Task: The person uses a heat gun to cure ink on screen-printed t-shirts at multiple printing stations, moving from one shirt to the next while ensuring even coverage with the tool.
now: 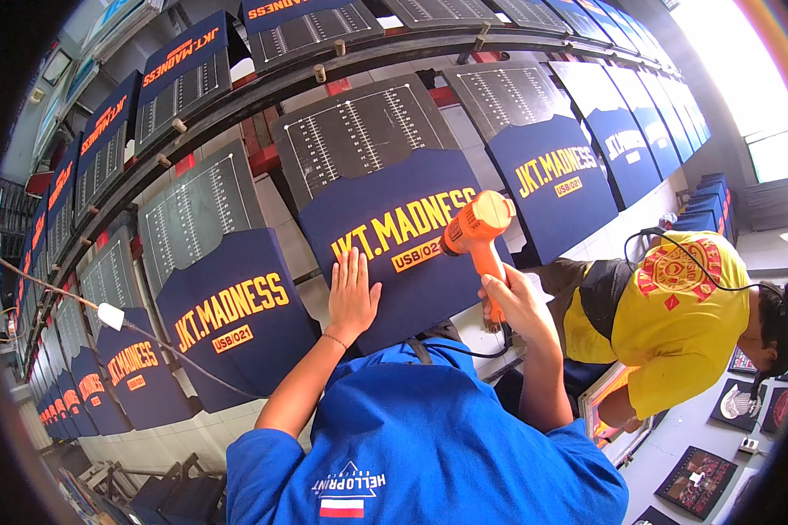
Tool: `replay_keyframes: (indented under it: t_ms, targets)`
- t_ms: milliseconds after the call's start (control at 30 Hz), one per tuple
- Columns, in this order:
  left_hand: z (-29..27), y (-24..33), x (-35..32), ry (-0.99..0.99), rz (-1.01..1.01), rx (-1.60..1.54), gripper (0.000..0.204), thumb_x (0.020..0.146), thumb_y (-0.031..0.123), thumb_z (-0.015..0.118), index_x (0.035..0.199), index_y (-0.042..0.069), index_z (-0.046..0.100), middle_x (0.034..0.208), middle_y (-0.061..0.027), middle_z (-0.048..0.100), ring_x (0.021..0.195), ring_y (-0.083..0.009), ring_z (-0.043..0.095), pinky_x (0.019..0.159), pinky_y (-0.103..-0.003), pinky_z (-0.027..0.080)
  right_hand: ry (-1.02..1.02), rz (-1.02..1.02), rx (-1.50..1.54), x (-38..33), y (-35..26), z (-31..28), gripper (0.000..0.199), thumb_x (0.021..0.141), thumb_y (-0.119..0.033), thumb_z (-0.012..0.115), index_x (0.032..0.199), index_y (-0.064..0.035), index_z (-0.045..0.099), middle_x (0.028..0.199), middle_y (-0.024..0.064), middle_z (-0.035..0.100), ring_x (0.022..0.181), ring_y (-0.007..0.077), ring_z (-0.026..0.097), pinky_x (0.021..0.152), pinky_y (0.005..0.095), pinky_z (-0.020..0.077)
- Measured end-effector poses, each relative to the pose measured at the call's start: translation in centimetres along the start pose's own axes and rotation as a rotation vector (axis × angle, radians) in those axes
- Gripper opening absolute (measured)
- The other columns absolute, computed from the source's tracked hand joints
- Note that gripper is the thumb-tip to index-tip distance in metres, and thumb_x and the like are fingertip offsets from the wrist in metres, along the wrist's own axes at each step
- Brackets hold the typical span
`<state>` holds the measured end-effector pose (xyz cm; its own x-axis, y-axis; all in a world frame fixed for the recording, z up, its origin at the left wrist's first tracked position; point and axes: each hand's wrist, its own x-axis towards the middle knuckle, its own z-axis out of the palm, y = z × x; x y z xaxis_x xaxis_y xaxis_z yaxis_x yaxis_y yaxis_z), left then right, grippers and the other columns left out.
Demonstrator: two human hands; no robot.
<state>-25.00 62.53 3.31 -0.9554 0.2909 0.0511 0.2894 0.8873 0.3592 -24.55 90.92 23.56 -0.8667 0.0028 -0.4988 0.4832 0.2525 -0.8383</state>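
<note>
Left hand [353,293] laid flat, right hand [520,306] curled in a grip; both forearms [303,378] bare

An orange heat gun [484,229] overlaps a navy, yellow-printed garment panel [411,302] spread flat on a dark board [359,131].

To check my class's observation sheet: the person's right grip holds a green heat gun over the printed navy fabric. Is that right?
Not quite: the heat gun is orange, not green, as the head view shows. The right grip does hold it over the printed navy fabric.
</note>
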Motion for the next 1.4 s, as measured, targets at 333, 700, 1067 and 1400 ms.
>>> replay_keyframes:
  t_ms: [333, 700, 1067, 1400]
  targets:
    - [0.4, -3.5, 4.3, 0.141, -0.099, 0.066, 0.065, 0.102, 0.032, 0.047, 0.153, -0.007, 0.034, 0.162, -0.0239, 0.029, 0.153, -0.0373, 0.023, 0.126, -0.048, 0.016, -0.128, 0.059, -0.032, 0.3, -0.7, -0.1, 0.031, 0.102, -0.028, 0.06, 0.113, 0.0002, 0.059, 0.086, 0.0034, 0.063, 0.063, 0.0072, 0.059, 0.056, 0.0234, 0.0478]
    - [0.0, -0.4, -2.1, -0.014, -0.015, 0.001, 0.069, 0.102, 0.035, 0.047, 0.152, -0.01, 0.032, 0.162, -0.0259, 0.027, 0.153, -0.0395, 0.02, 0.125, -0.05, 0.016, -0.092, 0.0, -0.017, 0.6, -0.5, 1.6, 0.027, 0.101, -0.026, 0.06, 0.105, -0.0001, 0.058, 0.082, 0.0043, 0.062, 0.061, 0.0081, 0.059, 0.053, 0.0254, 0.0476]
    - [-0.4, -1.8, -1.3, 0.079, -0.127, -0.039, 0.066, 0.103, 0.033, 0.046, 0.152, -0.01, 0.032, 0.162, -0.0256, 0.026, 0.153, -0.0411, 0.019, 0.125, -0.05, 0.017, -0.068, -0.017, -0.077, 0.5, -0.8, 2.7, 0.029, 0.101, -0.027, 0.06, 0.11, 0.0001, 0.059, 0.085, 0.0047, 0.064, 0.063, 0.0088, 0.061, 0.057, 0.0249, 0.0511]
    - [0.1, -1.5, -3.7, 0.08, -0.106, -0.103, 0.067, 0.103, 0.033, 0.049, 0.152, -0.009, 0.031, 0.161, -0.0264, 0.028, 0.152, -0.0425, 0.021, 0.124, -0.052, 0.019, -0.109, -0.03, -0.154, 0.4, -1.2, 3.3, 0.028, 0.101, -0.026, 0.061, 0.105, 0.0017, 0.059, 0.082, 0.0046, 0.062, 0.061, 0.0083, 0.059, 0.055, 0.0252, 0.049]
